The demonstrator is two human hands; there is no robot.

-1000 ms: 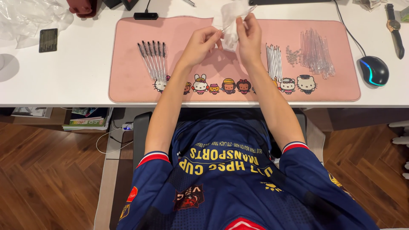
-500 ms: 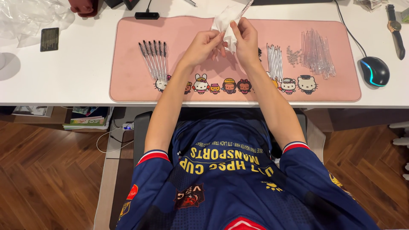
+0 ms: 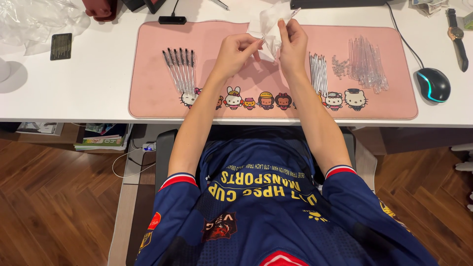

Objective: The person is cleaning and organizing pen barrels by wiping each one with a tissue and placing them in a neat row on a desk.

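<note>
Held above the far edge of the pink rectangular desk mat (image 3: 148, 74), near the middle of the white surface (image 3: 74, 93): a crumpled white tissue-like wipe (image 3: 270, 29) with a thin clear plastic pen barrel (image 3: 291, 14), left hand (image 3: 235, 49) fingers pinched together on the wipe's lower edge, right hand (image 3: 293, 42) fingers clamped on barrel and wipe. Probably very light, soft and easily torn for the wipe, stiff but slippery and crackable for the barrel. Best gripped at mid-length through the wipe.

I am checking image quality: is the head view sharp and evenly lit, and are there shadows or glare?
Head view: mostly sharp, evenly lit; soft shadow under both hands on the pink desk mat; clear pen barrels glint slightly; white tissue nearly overexposed; edges slightly bent by wide lens.
</note>
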